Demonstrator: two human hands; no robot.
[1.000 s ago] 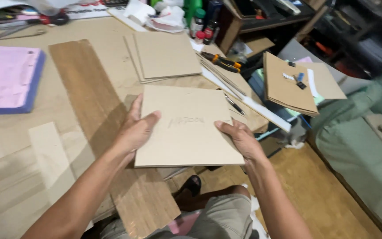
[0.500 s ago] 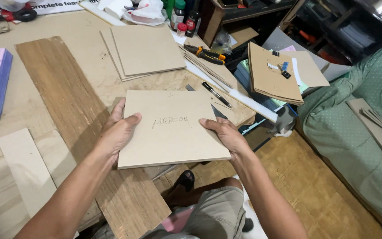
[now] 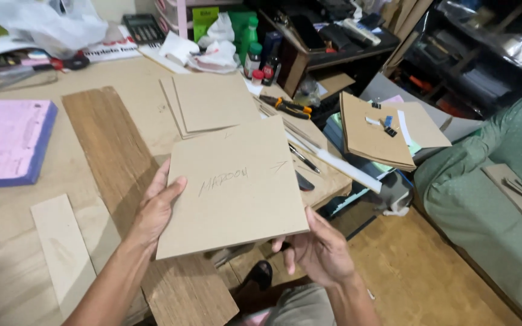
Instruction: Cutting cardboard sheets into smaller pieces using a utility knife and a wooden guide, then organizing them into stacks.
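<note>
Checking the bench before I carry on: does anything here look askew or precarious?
Mildly. The clipped board stack at the right sits tilted beyond the table edge. The cardboard sheet, between left hand and right hand, is undamaged apart from pencil marks.

Board (image 3: pixel 237 187) up off table (image 3: pixel 122 78), left hand (image 3: pixel 155 208) at its left edge, right hand (image 3: pixel 315 250) under near right corner. Plank (image 3: pixel 110 157) below, running away along table. Board stack (image 3: pixel 212 102) behind it. Pad (image 3: pixel 7 142) far left. Strip (image 3: pixel 61 250) near left. Pliers (image 3: pixel 288 107) right of stack. Clipped boards (image 3: pixel 373 130) further right, off table edge.
</note>
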